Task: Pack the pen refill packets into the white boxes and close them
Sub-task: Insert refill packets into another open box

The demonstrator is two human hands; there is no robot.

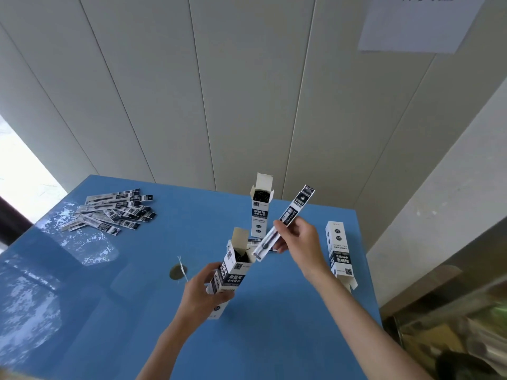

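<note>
Left hand point(204, 290) wraps the lower half of a white box point(230, 272), tilted, top flap open, mouth facing up toward the right hand; dark contents visible inside, so it looks partly filled. Right hand point(297, 237) pinches 1 refill packet point(285, 222) about mid-length between thumb and fingertips, lower end just beside the box mouth, not yet in.

Handling, my read:
- Packet: long, thin, light, glossy film sleeve. Probably flexes and is a bit slippery; a mid-length pinch lets the tip wander. Gripping nearer the leading end would steer it better into the narrow mouth.
- Box: thin card, light, crushes easily. Hold by the long walls low down, as now; don't squeeze near the mouth or it narrows.
- Flap must stay clear of the opening while feeding.

Rest of stock: loose packet pile point(115, 211) at far left of the blue tabletop point(274, 325), well apart from the hands. A second box point(260, 212) stands upright, open and apparently filled. A third box point(338, 252) lies on its side on the right.
</note>
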